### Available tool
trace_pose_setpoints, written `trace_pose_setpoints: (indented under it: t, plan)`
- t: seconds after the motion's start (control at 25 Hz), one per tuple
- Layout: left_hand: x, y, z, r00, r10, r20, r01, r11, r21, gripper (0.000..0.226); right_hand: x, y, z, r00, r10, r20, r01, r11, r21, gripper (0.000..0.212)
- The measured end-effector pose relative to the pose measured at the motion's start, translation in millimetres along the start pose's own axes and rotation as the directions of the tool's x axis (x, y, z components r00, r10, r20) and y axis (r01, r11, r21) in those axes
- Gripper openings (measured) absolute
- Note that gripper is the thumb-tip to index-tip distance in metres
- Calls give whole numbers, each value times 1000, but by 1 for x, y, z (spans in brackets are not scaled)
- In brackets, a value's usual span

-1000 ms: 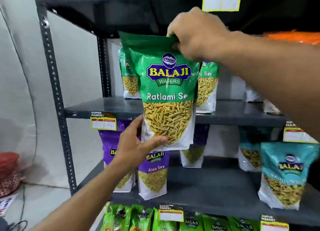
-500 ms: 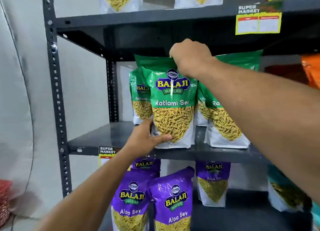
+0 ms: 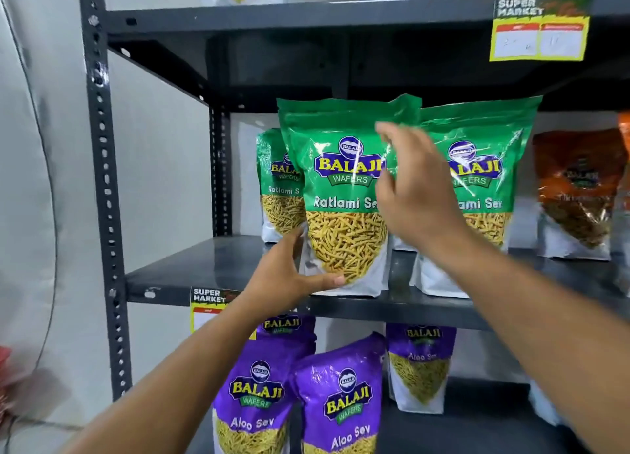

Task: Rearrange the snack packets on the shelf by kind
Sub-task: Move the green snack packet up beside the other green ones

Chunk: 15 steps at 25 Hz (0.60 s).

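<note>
A green Ratlami Sev packet (image 3: 344,194) stands upright at the front of the grey middle shelf (image 3: 191,273). My left hand (image 3: 289,273) cups its lower left corner, thumb across the bottom front. In front of the packet's upper right my right hand (image 3: 412,198) hovers with fingers spread, holding nothing. Another green Ratlami Sev packet (image 3: 484,187) stands just to the right, and a third one (image 3: 278,187) stands behind on the left. Purple Aloo Sev packets (image 3: 341,399) fill the shelf below.
An orange-brown packet (image 3: 576,194) stands at the right end of the middle shelf. White-bottomed packets sit on the top shelf (image 3: 306,14). Yellow price tags (image 3: 538,37) hang from shelf edges. The rack's perforated upright post (image 3: 102,181) is on the left, by a white wall.
The green packet went from mid-air onto the middle shelf. My right hand has let go of its top and opened; my left hand stays at its base.
</note>
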<state>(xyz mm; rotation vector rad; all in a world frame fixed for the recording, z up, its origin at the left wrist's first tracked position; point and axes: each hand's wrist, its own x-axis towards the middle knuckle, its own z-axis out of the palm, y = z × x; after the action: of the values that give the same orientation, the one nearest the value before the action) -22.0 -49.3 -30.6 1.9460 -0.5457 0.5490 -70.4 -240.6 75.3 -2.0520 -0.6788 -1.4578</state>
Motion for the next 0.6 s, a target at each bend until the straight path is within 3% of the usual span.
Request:
trace_pose_setpoints:
  t: [0.08,0.12,0.2,0.28,0.36,0.48,0.6]
  plan:
    - [0,-2,-2,1000,24,17,-24,999,-23,93,-58,7,4,947,255,197,-269,962,48,61]
    - [1,-2,-3,999,30,26,-30,999,-12,88,-79,11,9,877,349,331,-367,930,-9,65]
    - [3,-3,-4,1000,23,15,-23,999,30,76,-96,19,20,723,469,507,-469,872,-139,74]
    - [5,-6,-6,1000,14,10,-15,999,38,53,-91,25,30,652,527,544,-514,836,-193,77]
    - [6,-11,-11,1000,-5,29,5,1000,-7,42,-83,30,39,643,551,531,-531,821,-209,66]
    - [4,-20,-27,1000,-21,0,21,1000,-7,44,-78,27,55,676,538,503,-511,834,-206,35]
    - [3,-30,-55,999,-46,-13,46,999,5,35,-71,7,79,685,512,519,-482,852,-203,35]
